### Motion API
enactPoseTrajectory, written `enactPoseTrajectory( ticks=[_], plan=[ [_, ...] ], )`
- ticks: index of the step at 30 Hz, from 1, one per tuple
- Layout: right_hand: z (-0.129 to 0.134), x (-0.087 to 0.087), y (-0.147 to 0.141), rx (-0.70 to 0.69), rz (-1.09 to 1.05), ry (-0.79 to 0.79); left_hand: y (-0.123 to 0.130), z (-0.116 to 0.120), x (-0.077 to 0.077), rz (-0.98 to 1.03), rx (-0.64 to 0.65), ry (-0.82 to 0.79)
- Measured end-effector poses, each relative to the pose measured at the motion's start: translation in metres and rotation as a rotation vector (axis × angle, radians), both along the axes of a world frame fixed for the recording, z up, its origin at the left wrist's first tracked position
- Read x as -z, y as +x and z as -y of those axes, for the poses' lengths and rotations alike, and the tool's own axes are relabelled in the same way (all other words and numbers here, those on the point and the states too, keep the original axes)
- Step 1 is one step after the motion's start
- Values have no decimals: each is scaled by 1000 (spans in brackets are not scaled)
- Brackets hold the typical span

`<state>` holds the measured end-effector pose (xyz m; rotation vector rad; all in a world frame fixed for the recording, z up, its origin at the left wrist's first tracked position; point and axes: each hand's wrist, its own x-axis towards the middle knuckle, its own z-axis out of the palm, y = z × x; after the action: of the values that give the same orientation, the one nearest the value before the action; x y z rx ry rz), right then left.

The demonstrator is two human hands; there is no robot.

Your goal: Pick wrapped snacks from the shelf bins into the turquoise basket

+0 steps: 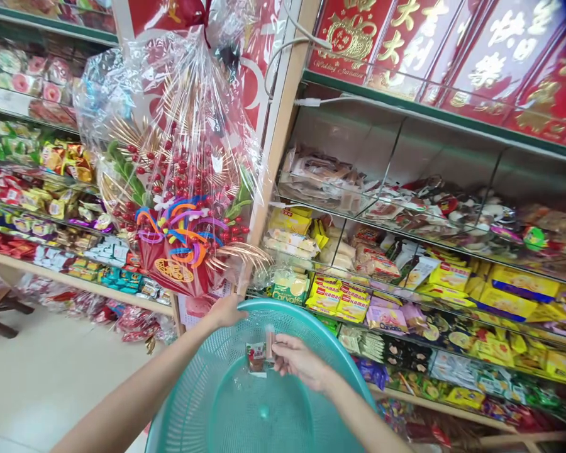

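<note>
Plastic packets (258, 358) sit pinched in the right hand (306, 365), left hand (229, 311) holding the teal basket (332, 338).

The plastic basket (245, 399) looks smooth and glossy, the bouquet wrap (183, 132) shiny, crinkled clear film

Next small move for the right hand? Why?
Probably lower the right hand slightly and let go: its fingertips pinch a small packet over the basket's open inside, and the left hand is at the rim.
</note>
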<state>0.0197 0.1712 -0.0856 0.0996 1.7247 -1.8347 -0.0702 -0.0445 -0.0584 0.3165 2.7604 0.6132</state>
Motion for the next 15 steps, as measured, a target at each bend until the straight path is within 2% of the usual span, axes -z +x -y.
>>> enactPoseTrajectory(
  ticks=[3, 7, 10, 15],
  plan=[
    [0, -14, 4, -44, 67, -175, -1, -3, -6, -22, 19, 14],
    [2, -21, 6, -82, 93, -267, 0, -6, -13, -41, 5, 27],
    [5, -20, 1, -77, 67, -189, 0, -5, -14, -56, -13, 36],
    [5, -15, -12, -13, 1, 115, 2, 1, -13, -75, -54, 24]
  ],
)
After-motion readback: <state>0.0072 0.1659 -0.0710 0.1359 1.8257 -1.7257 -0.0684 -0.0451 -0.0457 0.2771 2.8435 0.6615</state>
